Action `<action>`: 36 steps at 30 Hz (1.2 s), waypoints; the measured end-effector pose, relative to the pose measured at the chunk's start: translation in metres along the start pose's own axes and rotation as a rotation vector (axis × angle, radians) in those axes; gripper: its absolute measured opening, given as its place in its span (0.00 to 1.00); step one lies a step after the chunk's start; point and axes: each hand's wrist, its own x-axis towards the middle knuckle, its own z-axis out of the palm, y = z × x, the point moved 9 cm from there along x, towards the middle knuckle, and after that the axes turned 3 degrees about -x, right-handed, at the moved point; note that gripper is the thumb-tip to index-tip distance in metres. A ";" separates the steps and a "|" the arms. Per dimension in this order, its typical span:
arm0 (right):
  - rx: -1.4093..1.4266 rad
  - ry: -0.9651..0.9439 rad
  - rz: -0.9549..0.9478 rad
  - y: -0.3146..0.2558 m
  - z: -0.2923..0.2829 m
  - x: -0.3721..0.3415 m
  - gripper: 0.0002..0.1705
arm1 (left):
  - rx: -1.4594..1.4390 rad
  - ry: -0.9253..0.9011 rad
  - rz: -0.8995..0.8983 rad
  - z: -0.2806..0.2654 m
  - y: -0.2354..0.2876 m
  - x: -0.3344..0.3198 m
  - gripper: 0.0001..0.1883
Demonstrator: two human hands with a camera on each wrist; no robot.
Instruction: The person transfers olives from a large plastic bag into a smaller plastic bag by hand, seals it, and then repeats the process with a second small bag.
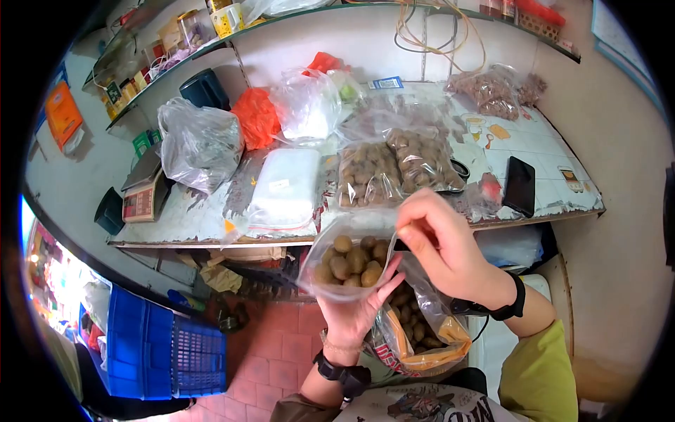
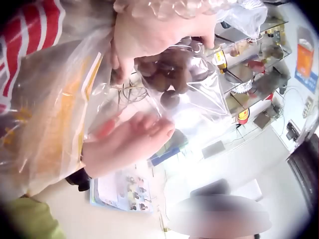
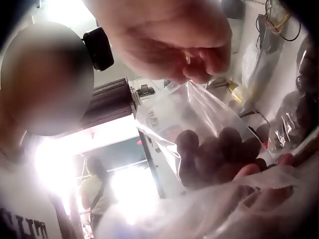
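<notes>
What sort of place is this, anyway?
Perhaps a small shop's packing corner: the table holds a scale, a stack of clear bags and two bags filled with round brown goods.

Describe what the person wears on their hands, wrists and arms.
The left hand and right hand are ungloved. Left side: a translucent beaded bracelet, then a black strap with a chunky black camera. Right side: a black band. The right sleeve is yellow-green; the left sleeve looks brownish.
</notes>
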 end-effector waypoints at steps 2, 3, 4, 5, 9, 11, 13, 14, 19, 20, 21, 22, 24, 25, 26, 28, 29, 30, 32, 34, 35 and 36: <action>-0.076 -0.032 -0.105 -0.011 0.008 -0.001 0.06 | -0.202 -0.086 0.190 0.003 0.013 -0.006 0.39; -0.075 -0.032 -0.102 -0.010 0.007 -0.002 0.06 | -0.203 -0.082 0.190 -0.001 0.014 -0.007 0.39; -0.101 -0.058 -0.094 -0.010 0.007 -0.003 0.08 | -0.208 -0.063 0.215 -0.010 0.020 -0.007 0.39; -0.126 -0.086 -0.083 -0.011 0.008 -0.004 0.09 | -0.215 -0.041 0.241 -0.020 0.026 -0.008 0.38; -0.271 0.012 0.054 -0.028 -0.014 -0.018 0.19 | -0.372 0.067 0.210 -0.033 0.029 -0.003 0.38; -0.162 -0.166 -0.167 -0.046 0.004 -0.039 0.18 | -0.494 0.024 0.135 -0.017 0.022 -0.001 0.37; -0.011 -0.542 0.047 -0.037 0.044 -0.079 0.14 | -0.437 0.056 0.181 -0.023 0.027 -0.001 0.39; -0.009 -0.540 0.057 -0.035 0.044 -0.084 0.14 | -0.469 0.053 0.152 -0.021 0.024 0.000 0.39; -0.887 -0.589 0.082 0.016 0.034 -0.108 0.19 | -0.471 0.031 0.109 -0.011 0.020 0.002 0.38; -0.960 -0.553 0.107 0.019 0.028 -0.108 0.21 | -0.460 0.036 0.114 -0.009 0.019 0.001 0.38; -1.030 -0.520 0.134 0.022 0.023 -0.109 0.23 | -0.451 0.046 0.119 -0.010 0.019 0.001 0.37; -1.073 -0.504 0.136 0.019 0.022 -0.108 0.25 | -0.408 0.020 0.099 -0.011 0.018 0.002 0.38; -1.081 -0.507 0.162 0.021 0.025 -0.111 0.25 | -0.370 0.042 0.118 -0.010 0.017 0.002 0.37; -1.094 -0.493 0.165 0.021 0.026 -0.111 0.25 | -0.351 0.053 0.130 -0.012 0.018 0.001 0.36; -1.061 -0.474 0.152 0.019 0.027 -0.109 0.24 | -0.359 0.061 0.128 -0.015 0.018 0.001 0.36; -0.923 -0.517 0.095 0.021 0.039 -0.107 0.23 | -0.436 0.075 0.127 -0.018 0.018 0.000 0.35; -0.786 -0.550 0.031 0.017 0.049 -0.107 0.23 | -0.437 0.077 0.124 -0.019 0.017 -0.001 0.35; -0.583 -0.645 0.042 0.018 0.062 -0.109 0.24 | -0.437 0.061 0.116 -0.019 0.017 -0.001 0.35; -0.488 -0.610 -0.001 0.018 0.067 -0.113 0.26 | -0.439 0.043 0.106 -0.017 0.015 -0.001 0.34; -0.491 -0.645 0.038 0.020 0.063 -0.114 0.37 | -0.309 0.056 0.131 -0.014 0.015 -0.002 0.34; -0.490 -0.651 0.036 0.021 0.057 -0.115 0.37 | -0.312 0.056 0.136 -0.014 0.015 -0.002 0.34; -0.461 -0.703 0.115 0.029 0.054 -0.119 0.41 | -0.301 0.042 0.136 -0.013 0.015 -0.003 0.34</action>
